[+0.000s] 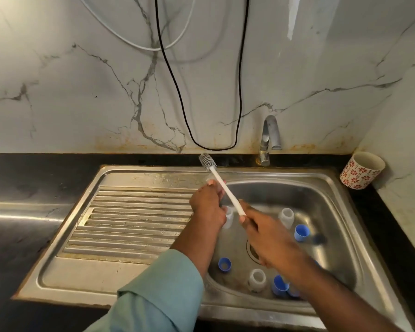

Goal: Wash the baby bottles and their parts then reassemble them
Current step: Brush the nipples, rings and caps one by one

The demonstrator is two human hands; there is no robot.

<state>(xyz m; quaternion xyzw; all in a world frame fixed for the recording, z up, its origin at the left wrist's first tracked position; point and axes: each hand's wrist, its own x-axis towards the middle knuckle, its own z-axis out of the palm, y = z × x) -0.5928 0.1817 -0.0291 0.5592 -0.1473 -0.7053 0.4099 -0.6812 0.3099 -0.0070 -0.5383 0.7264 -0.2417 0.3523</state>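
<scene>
1. Marble-veined wall and a dark tabletop point(22, 183) framed a steel sink point(340, 202), and work went on over the basin's 10 o'clock edge.
2. At the centre, the right hand point(271, 238) had its fingers curled round the lower end of a white bottle brush point(222, 185), whose bristled head pointed toward 11 o'clock, above the sink's rear rim.
3. The left hand point(207, 207) was curled just beside the brush shaft; a pale, clear piece showed at its fingertips, but what it was, and whether it was gripped, could not be told.
4. Just past the left hand, at 3 o'clock of it, a clear bottle point(228, 218) stood in the basin; a second bottle point(286, 218) stood farther toward 3 o'clock, and a third bottle point(257, 280) near the basin's 6 o'clock wall.
5. Blue caps lay loose around them: one cap point(301, 232) at 3 o'clock, another cap point(224, 264) at 7 o'clock, more blue pieces point(280, 286) at 6 o'clock.
6. Outward, the faucet point(268, 140) at 12 o'clock showed no visible stream, the drainboard point(130, 219) at 9 o'clock held nothing washed, and a patterned cup point(362, 170) sat at 2 o'clock.
7. Judged from this, the task was early: parts were apart, scrubbing was barely under way, and rinsing and reassembly were left.
</scene>
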